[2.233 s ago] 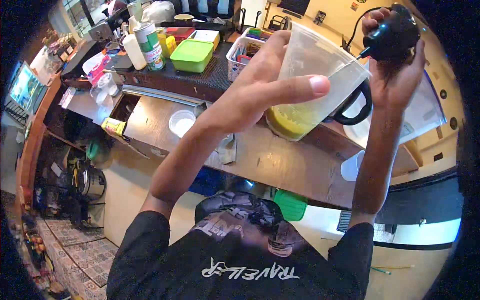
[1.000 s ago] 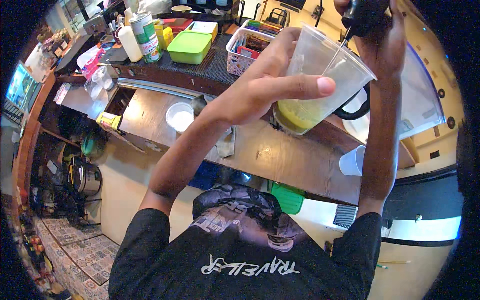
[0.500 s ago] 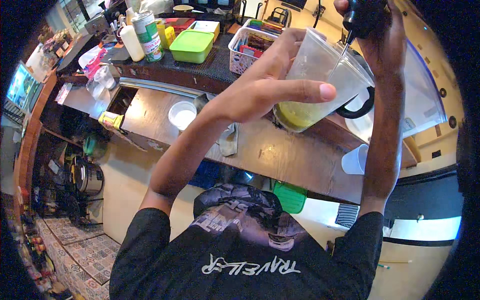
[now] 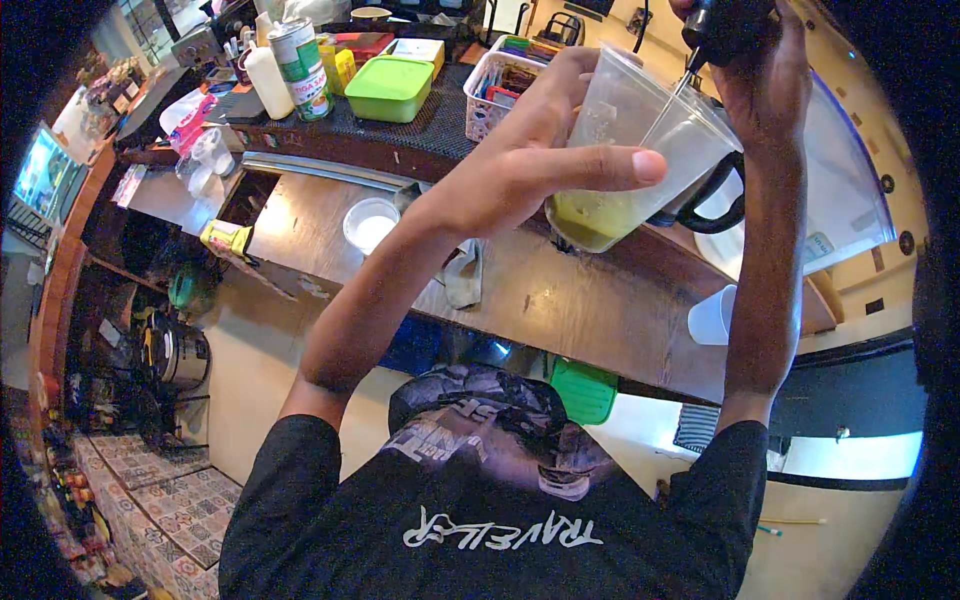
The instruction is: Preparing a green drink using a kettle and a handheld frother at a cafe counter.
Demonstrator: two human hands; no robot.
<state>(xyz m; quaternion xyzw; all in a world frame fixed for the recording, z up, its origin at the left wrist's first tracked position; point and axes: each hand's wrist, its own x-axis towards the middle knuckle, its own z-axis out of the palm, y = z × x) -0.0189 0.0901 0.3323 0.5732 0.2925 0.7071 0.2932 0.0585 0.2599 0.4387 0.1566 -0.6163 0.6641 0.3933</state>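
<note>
My left hand [image 4: 525, 170] grips a clear plastic cup [image 4: 650, 135], tilted, with yellow-green liquid [image 4: 590, 215] in its bottom. My right hand [image 4: 755, 65] is raised above the cup's rim and closed on a black hand-held mixer [image 4: 725, 25]. The mixer's thin metal rod [image 4: 668, 105] slants down into the cup. Its tip seems to stop above the liquid, though I cannot tell for sure. Both hands are over the wooden counter [image 4: 560, 300].
A black handle [image 4: 715, 215] of a jug shows behind the cup. On the counter sit a small white bowl [image 4: 370, 222] and a white paper cup [image 4: 715, 318]. Farther back are a green lidded box [image 4: 390, 88], a white basket [image 4: 495, 80], a tin can [image 4: 297, 55] and a white bottle [image 4: 268, 82].
Since 2.2 s ago my right hand has lifted the mixer higher above the cup. Over the last second both hands and the cup have barely moved.
</note>
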